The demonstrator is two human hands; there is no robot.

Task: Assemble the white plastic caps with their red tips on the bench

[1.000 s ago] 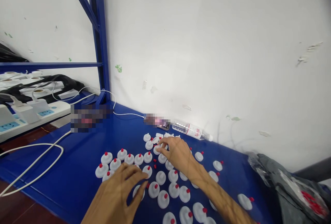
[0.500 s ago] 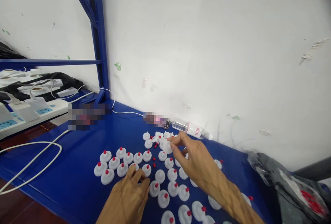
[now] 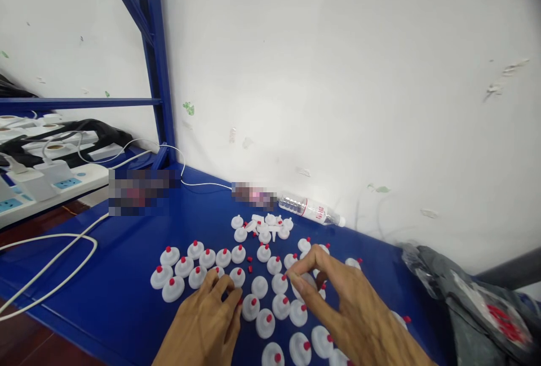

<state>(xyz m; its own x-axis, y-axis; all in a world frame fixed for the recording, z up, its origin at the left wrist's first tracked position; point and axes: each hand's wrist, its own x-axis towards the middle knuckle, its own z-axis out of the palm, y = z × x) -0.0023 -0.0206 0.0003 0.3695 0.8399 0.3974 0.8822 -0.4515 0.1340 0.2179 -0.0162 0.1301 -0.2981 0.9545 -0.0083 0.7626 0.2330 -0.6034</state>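
Many white plastic round caps with a raised spout (image 3: pixel 265 323) are spread over the blue table, most with a small red tip on top. My left hand (image 3: pixel 207 315) lies among them, fingers curled, with a small red tip (image 3: pixel 240 301) showing at its thumb and index finger. A white cap without a red tip (image 3: pixel 259 287) sits just beyond it. My right hand (image 3: pixel 350 298) hovers over the caps at right, thumb and index tip pinched together beside a red-tipped cap (image 3: pixel 279 283). Whatever is between those fingertips, if anything, I cannot make out.
Loose red tips (image 3: pixel 249 268) lie mid-table. Behind them is a pile of white caps and small parts (image 3: pixel 264 236). A clear bottle (image 3: pixel 310 210) lies along the wall. Grey plastic-wrapped bundle (image 3: pixel 469 309) at right; power strip (image 3: pixel 84 177) and white cables (image 3: pixel 91 234) at left.
My right hand has let go of a white piece over the far pile and drawn back toward me, to the right. My left hand has barely moved; a red tip now shows at its fingers.
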